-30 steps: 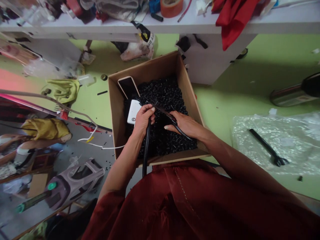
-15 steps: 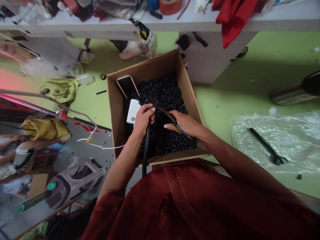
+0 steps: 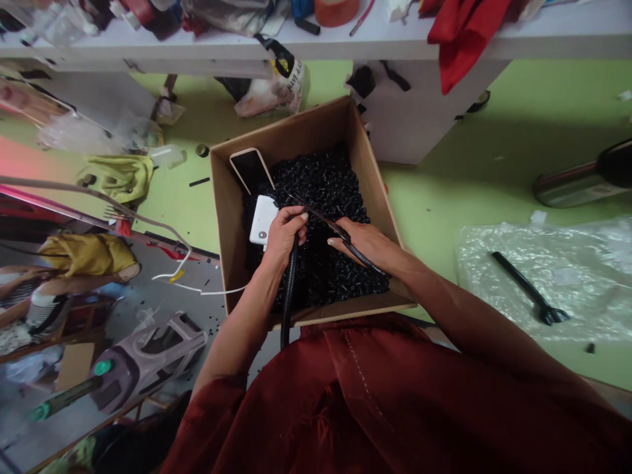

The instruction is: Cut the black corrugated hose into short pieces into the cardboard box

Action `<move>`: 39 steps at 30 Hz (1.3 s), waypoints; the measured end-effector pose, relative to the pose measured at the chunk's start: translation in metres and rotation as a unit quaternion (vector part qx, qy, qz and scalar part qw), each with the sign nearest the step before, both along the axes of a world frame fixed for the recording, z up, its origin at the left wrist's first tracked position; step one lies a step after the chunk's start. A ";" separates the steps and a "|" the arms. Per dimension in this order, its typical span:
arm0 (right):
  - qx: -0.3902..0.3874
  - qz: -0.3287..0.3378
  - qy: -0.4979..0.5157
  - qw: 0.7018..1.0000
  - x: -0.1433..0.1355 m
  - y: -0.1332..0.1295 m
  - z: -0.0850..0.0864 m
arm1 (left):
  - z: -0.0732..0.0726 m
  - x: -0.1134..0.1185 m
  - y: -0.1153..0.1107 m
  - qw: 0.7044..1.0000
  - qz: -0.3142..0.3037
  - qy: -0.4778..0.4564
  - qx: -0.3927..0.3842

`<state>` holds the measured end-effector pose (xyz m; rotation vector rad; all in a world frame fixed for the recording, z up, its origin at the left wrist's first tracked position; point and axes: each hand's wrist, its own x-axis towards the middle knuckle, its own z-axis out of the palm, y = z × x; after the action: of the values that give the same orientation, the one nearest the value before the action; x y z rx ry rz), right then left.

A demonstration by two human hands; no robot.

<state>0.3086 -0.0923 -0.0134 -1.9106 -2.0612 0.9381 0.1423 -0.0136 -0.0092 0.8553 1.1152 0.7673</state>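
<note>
My left hand (image 3: 289, 230) is closed, its thumb and fingers pinching the upper end of a black ribbed tube (image 3: 290, 283). The tube hangs down past the near wall of a cardboard box (image 3: 388, 217). My right hand (image 3: 363, 242) is wrapped round a pair of scissors (image 3: 323, 219) with dark handles, whose blades point up and left to my left fingertips. Whether the blades touch the tube is too small to tell. Below both hands, many short black pieces (image 3: 320, 174) fill the box. A white device (image 3: 264, 218) and a phone (image 3: 251, 170) rest inside at the left.
A cluttered white shelf (image 3: 375, 47) runs across the far side. At right, a black tool-like piece (image 3: 530, 289) lies on a clear plastic sheet (image 3: 592, 276), near a metal flask (image 3: 567, 191). A white cable (image 3: 222, 291) enters from the left. Another person's arm (image 3: 93, 283) shows far left.
My right thumb has moved slightly up towards the fingers on the scissors, and the blades have shifted a little. My left hand and the tube stay almost in place.
</note>
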 end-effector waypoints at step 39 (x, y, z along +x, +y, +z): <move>-0.032 -0.013 -0.093 0.995 -0.004 -0.004 0.000 | -0.014 -0.003 0.006 0.999 -0.009 0.022 -0.023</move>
<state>0.3042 -0.0965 -0.0134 -2.1282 -2.1228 0.8591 0.1389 -0.0077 -0.0235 0.8454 1.1583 0.7083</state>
